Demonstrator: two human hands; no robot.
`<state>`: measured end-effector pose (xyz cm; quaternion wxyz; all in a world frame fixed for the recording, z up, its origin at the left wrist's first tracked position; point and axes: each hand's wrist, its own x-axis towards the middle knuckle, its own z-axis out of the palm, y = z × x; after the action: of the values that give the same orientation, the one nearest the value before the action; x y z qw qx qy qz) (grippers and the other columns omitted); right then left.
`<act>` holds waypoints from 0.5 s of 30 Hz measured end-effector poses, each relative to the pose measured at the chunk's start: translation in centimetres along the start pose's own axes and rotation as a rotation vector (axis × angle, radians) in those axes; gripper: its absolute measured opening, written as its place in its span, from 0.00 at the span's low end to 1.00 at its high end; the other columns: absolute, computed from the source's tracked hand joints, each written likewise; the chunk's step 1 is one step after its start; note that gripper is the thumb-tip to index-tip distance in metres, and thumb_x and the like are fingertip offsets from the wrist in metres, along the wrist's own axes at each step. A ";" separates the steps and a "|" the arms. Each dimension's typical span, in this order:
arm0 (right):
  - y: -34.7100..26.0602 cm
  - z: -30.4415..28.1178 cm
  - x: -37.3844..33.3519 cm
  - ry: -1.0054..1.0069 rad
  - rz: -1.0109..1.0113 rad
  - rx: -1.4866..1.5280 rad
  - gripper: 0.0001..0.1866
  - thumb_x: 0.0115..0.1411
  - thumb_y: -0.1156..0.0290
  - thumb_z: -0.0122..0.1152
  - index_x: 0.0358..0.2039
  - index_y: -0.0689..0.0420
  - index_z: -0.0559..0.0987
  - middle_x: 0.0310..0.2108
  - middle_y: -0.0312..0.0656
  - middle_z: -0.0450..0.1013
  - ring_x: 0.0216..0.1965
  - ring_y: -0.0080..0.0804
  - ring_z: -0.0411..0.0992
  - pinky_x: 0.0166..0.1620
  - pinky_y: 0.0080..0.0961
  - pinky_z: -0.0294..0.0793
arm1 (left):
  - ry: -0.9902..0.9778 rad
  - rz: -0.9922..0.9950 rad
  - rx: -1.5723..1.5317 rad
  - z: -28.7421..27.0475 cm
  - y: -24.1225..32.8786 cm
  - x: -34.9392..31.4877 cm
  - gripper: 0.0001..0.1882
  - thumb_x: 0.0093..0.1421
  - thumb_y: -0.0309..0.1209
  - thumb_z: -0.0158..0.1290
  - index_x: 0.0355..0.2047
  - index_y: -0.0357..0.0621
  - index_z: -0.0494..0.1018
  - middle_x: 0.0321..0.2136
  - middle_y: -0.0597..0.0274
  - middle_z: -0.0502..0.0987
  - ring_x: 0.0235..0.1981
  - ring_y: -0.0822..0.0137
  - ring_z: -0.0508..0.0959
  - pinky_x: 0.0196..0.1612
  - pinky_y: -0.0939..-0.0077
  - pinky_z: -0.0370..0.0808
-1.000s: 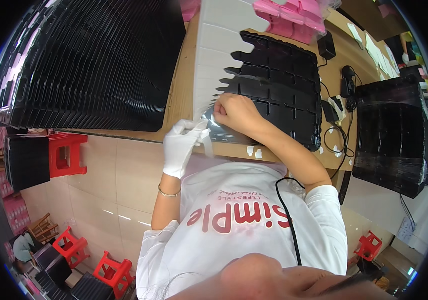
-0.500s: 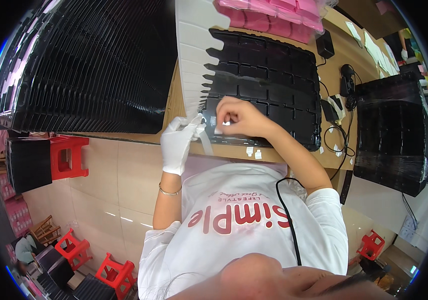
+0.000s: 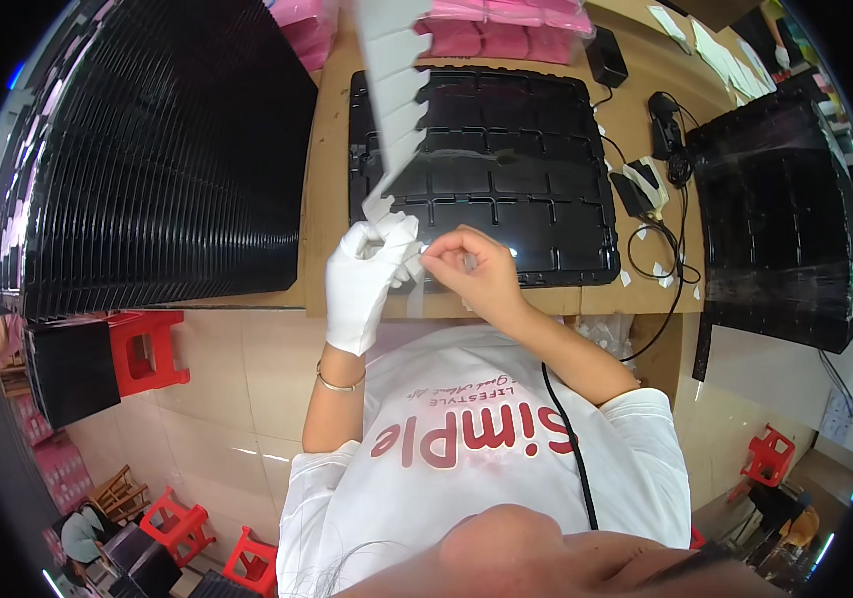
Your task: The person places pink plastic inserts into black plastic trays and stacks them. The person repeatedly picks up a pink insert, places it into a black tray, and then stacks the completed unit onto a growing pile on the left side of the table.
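Note:
My left hand (image 3: 362, 284), in a white glove, is closed on the lower end of a long white strip (image 3: 392, 90) with a notched edge. The strip rises over the left side of a black plastic tray (image 3: 536, 164) with raised ridges. Close beside the gloved fingertips, my bare right hand (image 3: 481, 274) pinches with thumb and forefinger. Whether a small white piece sits in that pinch is too fine to make out. Both hands hover over the tray's near edge.
A tall stack of black trays (image 3: 167, 159) stands at left, another wrapped stack (image 3: 775, 219) at right. Pink packages (image 3: 511, 40) lie behind the tray. A black device (image 3: 664, 130) and loose cables (image 3: 691, 269) sit on the brown tabletop (image 3: 332, 149). Red stools (image 3: 152, 349) stand on the floor.
The white strip has swung and looks narrower, baring more of the tray. My right hand has come down and closer to my left fingertips. The whole view has shifted a little.

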<state>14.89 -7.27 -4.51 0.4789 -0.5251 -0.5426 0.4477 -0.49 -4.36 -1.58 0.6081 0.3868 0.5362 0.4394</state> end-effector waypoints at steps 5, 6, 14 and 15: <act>0.3 0.0 -0.3 0.138 -0.165 -0.040 0.05 0.53 0.77 0.68 0.30 0.58 0.81 0.24 0.33 0.70 0.22 0.17 0.63 0.26 0.18 0.62 | 0.005 0.094 -0.110 1.7 0.3 0.5 0.06 0.61 0.29 0.58 0.33 0.40 0.74 0.23 0.68 0.75 0.17 0.83 0.68 0.20 0.88 0.62; 0.6 0.0 -0.4 0.190 -0.216 -0.075 0.05 0.52 0.77 0.68 0.30 0.57 0.81 0.24 0.33 0.70 0.22 0.18 0.64 0.26 0.18 0.63 | -0.002 0.078 -0.116 1.7 0.0 0.7 0.06 0.61 0.28 0.58 0.31 0.41 0.72 0.24 0.67 0.76 0.18 0.82 0.69 0.21 0.88 0.63; -1.7 -7.0 2.4 -0.069 -0.321 -0.202 0.05 0.51 0.74 0.68 0.29 0.55 0.81 0.25 0.34 0.71 0.26 0.22 0.70 0.29 0.21 0.70 | 0.067 0.062 -0.075 1.6 -1.6 2.1 0.08 0.62 0.29 0.58 0.38 0.39 0.74 0.23 0.68 0.74 0.18 0.84 0.68 0.21 0.90 0.61; -1.5 -9.0 4.4 -0.006 -0.205 -0.187 0.05 0.51 0.72 0.69 0.29 0.55 0.81 0.26 0.33 0.71 0.28 0.20 0.69 0.32 0.20 0.69 | 0.086 0.058 -0.065 1.5 -1.7 2.1 0.09 0.62 0.30 0.58 0.39 0.39 0.74 0.23 0.68 0.74 0.18 0.85 0.67 0.20 0.91 0.60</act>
<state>23.65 -3.06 -1.56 0.4695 -0.5079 -0.6342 0.3455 1.32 -2.88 -3.67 0.5838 0.3631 0.5357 0.4902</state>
